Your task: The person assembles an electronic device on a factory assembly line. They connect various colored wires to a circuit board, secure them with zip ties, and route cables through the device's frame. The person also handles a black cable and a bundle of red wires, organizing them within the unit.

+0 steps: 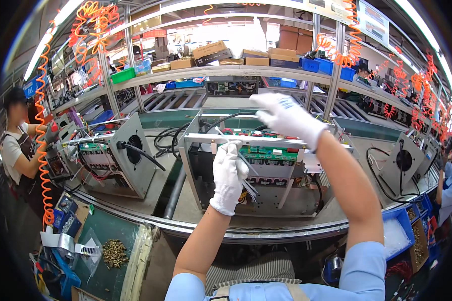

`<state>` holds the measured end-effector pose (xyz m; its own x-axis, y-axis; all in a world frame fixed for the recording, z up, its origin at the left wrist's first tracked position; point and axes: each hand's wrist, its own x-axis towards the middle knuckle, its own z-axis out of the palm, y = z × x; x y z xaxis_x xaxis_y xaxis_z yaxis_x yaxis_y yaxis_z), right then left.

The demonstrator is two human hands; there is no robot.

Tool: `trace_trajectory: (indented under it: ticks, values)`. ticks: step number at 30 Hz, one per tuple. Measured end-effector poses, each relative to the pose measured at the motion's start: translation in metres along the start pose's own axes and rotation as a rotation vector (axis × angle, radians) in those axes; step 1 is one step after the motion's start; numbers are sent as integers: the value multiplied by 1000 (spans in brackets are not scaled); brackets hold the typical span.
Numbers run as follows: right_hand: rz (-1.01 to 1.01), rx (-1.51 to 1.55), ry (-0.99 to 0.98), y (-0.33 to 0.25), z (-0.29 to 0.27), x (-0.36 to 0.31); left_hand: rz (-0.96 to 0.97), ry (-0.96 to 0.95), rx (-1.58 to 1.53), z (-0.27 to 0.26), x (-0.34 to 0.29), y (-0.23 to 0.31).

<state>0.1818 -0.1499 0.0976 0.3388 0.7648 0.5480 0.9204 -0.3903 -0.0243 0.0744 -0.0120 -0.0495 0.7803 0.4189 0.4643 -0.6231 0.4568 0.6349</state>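
Both my hands wear white gloves. My left hand is closed round a small bundle of white cable ties, whose ends stick out below the fingers. It is at the front top rail of an open metal machine chassis. Inside the chassis are green circuit boards with dark parts and wiring. My right hand is raised over the chassis's right half, fingers stretched to the left and slightly blurred, with nothing visible in them. A black cable arches along the chassis's back.
Similar chassis stand left and right, trailing black cables. A person works at far left. Brass fasteners lie on a green mat at lower left. Blue bins stand at lower right; boxes line the shelf above.
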Motion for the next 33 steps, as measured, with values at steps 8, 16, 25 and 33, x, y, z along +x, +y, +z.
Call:
trace_trajectory:
  ticks: [8,16,25,33]
  values:
    - [196,377,-403,7,-2,-21,-62,16,166,5,4,2]
    - [305,287,-439,3,7,-24,-41,-1,55,1,6,-3]
    - [118,374,-173,-5,12,-41,1,33,-51,14,8,2]
    - [67,12,-197,-22,22,-51,-29,56,5,13,8,5]
